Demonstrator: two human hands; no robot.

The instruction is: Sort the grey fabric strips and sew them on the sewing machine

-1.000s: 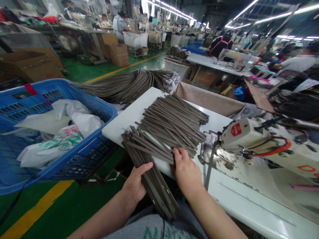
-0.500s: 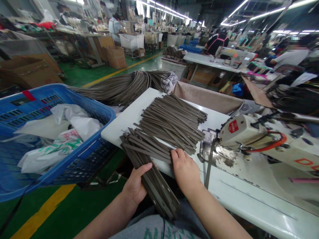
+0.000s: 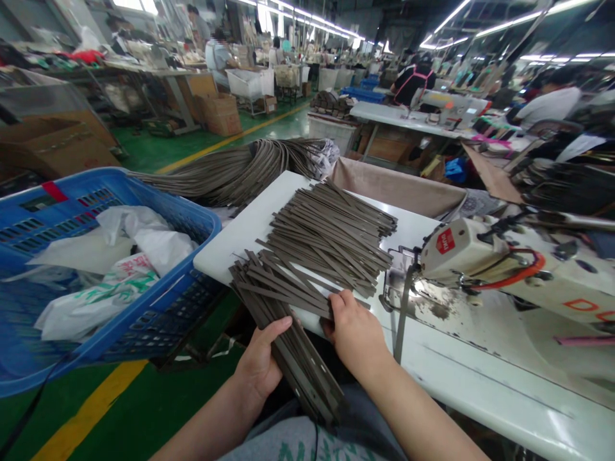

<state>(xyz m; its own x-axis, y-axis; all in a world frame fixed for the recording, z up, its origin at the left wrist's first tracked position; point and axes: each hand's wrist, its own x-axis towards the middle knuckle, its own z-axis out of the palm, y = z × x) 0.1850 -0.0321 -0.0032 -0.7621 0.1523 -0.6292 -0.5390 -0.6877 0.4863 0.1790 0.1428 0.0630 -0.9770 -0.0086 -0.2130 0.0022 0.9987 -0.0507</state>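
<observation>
Crosswise, the loose strips lie to the left of the right hand, right ends at its fingertips, long axis sloping up and away to the left, over the far end of the bundle. The right fingers sit close together and seem to pinch those ends; the thumb is mostly hidden, so how it bears underneath cannot be told.

The bundle slants more steeply, from the near edge of the table down toward the shirt. The left hand is nearer to it: its thumb presses across the top, the other fingers out of sight beneath. Together, bundle and loose strips form a V, opening toward the right hand.

Beyond lies the pile, running much the same way as the loose strips, a thin band of white between. More white shows left of the pile, up to the corner just beside the basket. On the right, a lone strip runs from the machine to the near edge, between machine and right hand.
</observation>
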